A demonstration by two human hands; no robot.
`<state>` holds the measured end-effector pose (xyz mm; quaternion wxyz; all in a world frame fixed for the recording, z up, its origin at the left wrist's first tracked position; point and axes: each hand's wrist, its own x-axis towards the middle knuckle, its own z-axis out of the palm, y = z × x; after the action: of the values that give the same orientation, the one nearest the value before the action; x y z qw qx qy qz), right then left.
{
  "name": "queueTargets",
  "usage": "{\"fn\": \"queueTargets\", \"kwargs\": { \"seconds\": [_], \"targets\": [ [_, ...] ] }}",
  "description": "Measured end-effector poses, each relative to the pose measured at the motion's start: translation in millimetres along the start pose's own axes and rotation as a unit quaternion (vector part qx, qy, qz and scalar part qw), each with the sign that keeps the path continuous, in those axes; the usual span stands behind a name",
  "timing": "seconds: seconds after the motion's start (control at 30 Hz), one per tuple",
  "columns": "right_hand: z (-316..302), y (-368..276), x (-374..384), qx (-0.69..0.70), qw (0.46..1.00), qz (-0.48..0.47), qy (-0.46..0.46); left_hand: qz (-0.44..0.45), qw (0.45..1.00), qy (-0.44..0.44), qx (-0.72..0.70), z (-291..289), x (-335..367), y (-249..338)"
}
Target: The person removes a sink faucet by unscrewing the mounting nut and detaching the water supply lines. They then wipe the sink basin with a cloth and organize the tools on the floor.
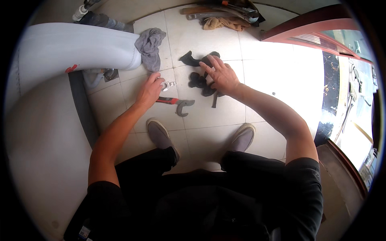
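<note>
My left hand (149,91) is closed round a small white fitting (165,86) with a silvery end, low over the tiles. Just below it lies a hook-jawed wrench (184,105) with a red and black handle, partly under my left wrist. Fingers spread, my right hand (223,78) reaches over a cluster of black pieces (197,80) on the floor. Whether its fingertips touch them I cannot tell. One longer black piece (189,58) extends to the left of my fingers, and a thin dark tool-like piece (214,100) sticks out below.
A grey rag (150,46) lies by the large white curved fixture (88,46) at left. Tools and a tan cloth (225,23) are heaped at the far wall. A red-framed door (309,28) stands at right. My shoes (243,138) rest on the tiled floor.
</note>
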<state>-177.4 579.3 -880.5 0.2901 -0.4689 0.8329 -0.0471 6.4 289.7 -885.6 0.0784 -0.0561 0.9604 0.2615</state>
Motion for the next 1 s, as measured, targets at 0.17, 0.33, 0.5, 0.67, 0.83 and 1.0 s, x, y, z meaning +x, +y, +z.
{"fn": "queueTargets", "kwargs": {
  "seconds": [0.17,0.33,0.5,0.67,0.83,1.0],
  "targets": [
    [15,-28,31,-0.094,0.993,-0.044,0.06,-0.078,0.996,0.039,-0.009,12,-4,21],
    [45,-28,18,-0.063,0.988,-0.138,0.026,-0.068,0.994,0.031,0.084,28,-8,24],
    [29,6,-26,0.048,0.982,-0.138,0.122,-0.052,0.997,0.014,0.05,45,-10,18],
    [47,29,-56,-0.077,0.986,-0.145,0.005,-0.049,0.997,-0.014,0.055,37,4,32],
    [-42,23,-43,0.252,0.947,-0.09,0.179,-0.044,0.996,-0.024,0.071,39,7,12],
    [-75,40,-24,0.234,0.963,0.052,0.127,-0.003,0.998,-0.02,0.056,24,-8,20]
  ]
}}
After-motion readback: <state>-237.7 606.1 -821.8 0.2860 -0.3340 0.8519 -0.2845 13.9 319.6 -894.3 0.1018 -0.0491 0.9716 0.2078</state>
